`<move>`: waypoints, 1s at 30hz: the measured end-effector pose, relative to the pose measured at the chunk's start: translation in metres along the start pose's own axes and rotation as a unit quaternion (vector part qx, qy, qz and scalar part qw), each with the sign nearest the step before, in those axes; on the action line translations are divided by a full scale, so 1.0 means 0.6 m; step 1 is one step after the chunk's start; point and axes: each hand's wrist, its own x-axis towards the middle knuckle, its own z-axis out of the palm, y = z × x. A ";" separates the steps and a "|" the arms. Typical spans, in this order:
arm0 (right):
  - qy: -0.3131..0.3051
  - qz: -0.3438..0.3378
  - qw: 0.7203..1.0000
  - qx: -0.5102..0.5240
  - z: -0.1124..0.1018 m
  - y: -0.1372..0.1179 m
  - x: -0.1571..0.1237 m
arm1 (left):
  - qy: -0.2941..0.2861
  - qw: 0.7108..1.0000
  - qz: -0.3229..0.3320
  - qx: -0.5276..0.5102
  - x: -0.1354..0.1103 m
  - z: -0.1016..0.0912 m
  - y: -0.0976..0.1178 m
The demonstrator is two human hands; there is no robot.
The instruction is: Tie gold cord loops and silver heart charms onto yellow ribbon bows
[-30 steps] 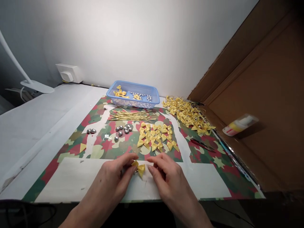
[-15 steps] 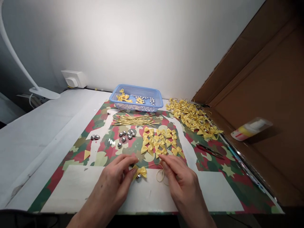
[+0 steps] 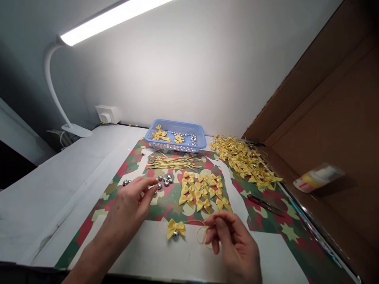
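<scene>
You face a plain pale wall (image 3: 207, 71) at the far side, smooth and bare. Far left, low on it: a white socket box (image 3: 107, 114). A lamp's light bar (image 3: 112, 17) is lit, slanting across the top left. Its white curved arm (image 3: 51, 90) drops to a flat base (image 3: 76, 130) on the far left of your desk (image 3: 44, 185). The desk top is white, and a camouflage-patterned mat (image 3: 130, 165) in red, green and cream covers its middle. On your right a brown cardboard panel (image 3: 325, 118) stands as a side wall, creased diagonally. Beyond the desk's left edge there is a dark gap (image 3: 12, 165).
</scene>
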 end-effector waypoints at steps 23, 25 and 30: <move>0.040 0.063 0.997 -0.006 0.035 0.043 -0.027 | -0.101 0.978 0.012 0.184 0.256 0.123 -0.006; 0.042 0.056 0.998 -0.008 0.036 0.041 -0.028 | -0.085 0.983 0.012 0.164 0.251 0.113 -0.005; 0.068 0.050 0.996 -0.012 0.037 0.036 -0.028 | -0.017 0.996 0.009 0.090 0.225 0.081 0.004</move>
